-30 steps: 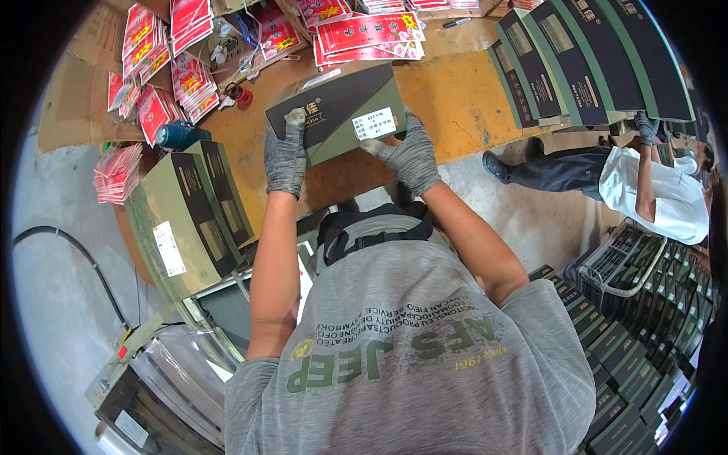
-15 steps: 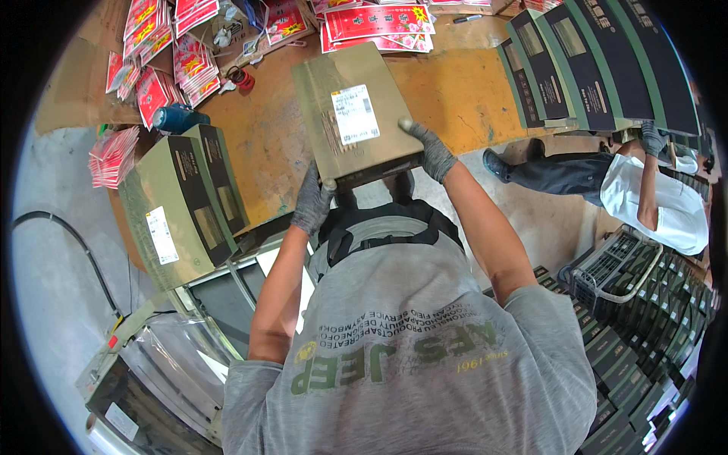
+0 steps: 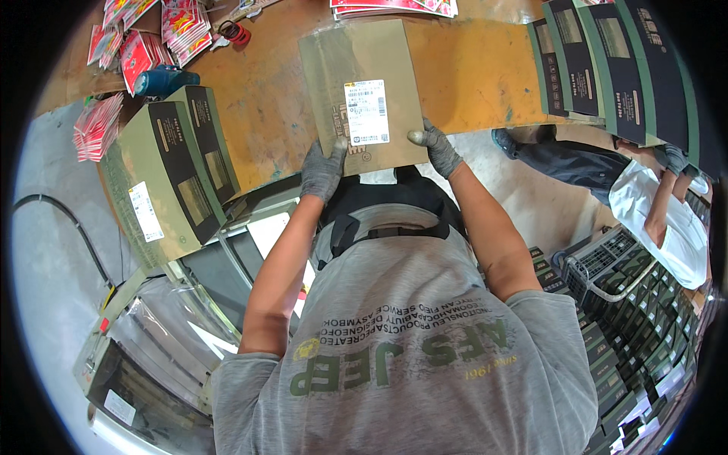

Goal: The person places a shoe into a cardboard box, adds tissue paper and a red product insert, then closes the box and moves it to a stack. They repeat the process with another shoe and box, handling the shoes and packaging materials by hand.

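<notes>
Flat brown cardboard box (image 3: 364,87) with white label lies on orange surface (image 3: 478,76). Your grey-gloved left hand (image 3: 322,171) grips its 7 o'clock corner, right hand (image 3: 436,148) its 5 o'clock corner, fingers clamped on edge.

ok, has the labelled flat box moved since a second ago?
Yes. The flat box has turned its plain labelled side up and lies lengthwise further onto the orange table.

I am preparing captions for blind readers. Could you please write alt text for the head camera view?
A person's gloved left hand and right hand hold the near edge of a flat brown cardboard box with a white label on an orange worktable. Dark green boxes stand to the left, and another person bends at right.
</notes>
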### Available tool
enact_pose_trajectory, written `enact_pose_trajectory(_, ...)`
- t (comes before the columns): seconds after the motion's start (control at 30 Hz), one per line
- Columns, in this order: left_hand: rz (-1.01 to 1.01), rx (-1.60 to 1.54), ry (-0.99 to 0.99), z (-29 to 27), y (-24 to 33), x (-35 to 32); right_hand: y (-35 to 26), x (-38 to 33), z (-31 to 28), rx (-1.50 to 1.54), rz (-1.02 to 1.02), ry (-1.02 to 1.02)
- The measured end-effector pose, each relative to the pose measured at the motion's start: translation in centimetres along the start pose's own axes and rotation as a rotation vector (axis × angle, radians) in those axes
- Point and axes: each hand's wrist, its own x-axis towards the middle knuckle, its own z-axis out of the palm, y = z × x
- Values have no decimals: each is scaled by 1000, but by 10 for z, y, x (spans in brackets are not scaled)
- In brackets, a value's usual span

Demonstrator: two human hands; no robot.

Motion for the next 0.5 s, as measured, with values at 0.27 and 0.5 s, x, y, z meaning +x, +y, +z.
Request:
enact_pose_trajectory(0.27,-94,72,244,19,28,9,-8,5,-7,-71,11,-41)
enact_pose_trajectory(0.5,-186,169,270,26,17,16,-16,9,-12,-110,-8,-101)
